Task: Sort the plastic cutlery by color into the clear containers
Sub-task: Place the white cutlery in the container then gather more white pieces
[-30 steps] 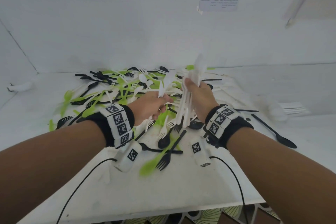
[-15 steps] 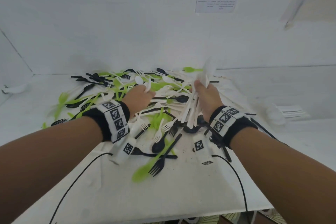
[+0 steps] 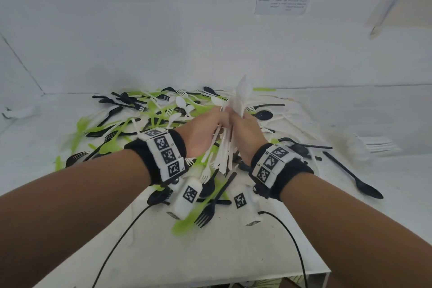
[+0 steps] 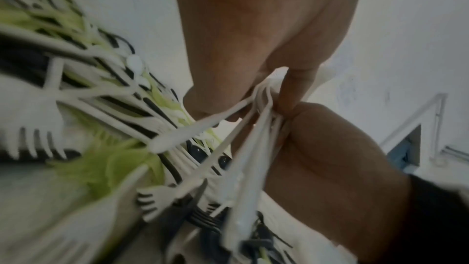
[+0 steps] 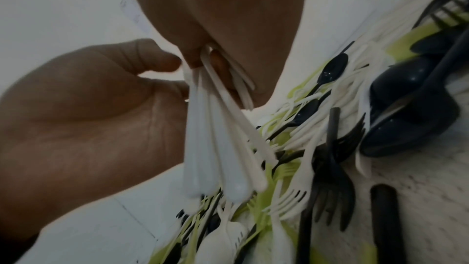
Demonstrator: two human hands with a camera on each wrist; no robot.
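Leftmost, at about nine o'clock on the white table (image 3: 233, 252), green, black and white pieces lie tangled in the cutlery pile (image 3: 145, 119), which spreads back toward twelve o'clock against the wall. Just right of it, near the centre, the left hand (image 3: 203, 133) has its fingers curled against the bundle of white cutlery (image 3: 225, 147), pinching a white piece at the bundle's edge; the left-wrist view shows its fingertips (image 4: 289, 91) closed on the thin handles. Touching it on the right, the right hand (image 3: 247, 133) is wrapped round the same bundle, whose handle ends fan out below the fist while the other ends stand up above it toward twelve o'clock. A black fork (image 3: 210, 206) lies on the table at six o'clock, below the wrists, and a black spoon (image 3: 350, 173) lies apart at four o'clock. At three o'clock a blurred clear container (image 3: 374, 145) seems to hold white forks, though I cannot be sure. These pieces look very light, thin and smooth, so a loose bunch would likely splay and slip; gripping mid-handle with the whole fist, ends roughly aligned, seems safest. Tines may snag neighbours, so single pieces are best lifted by the handle.
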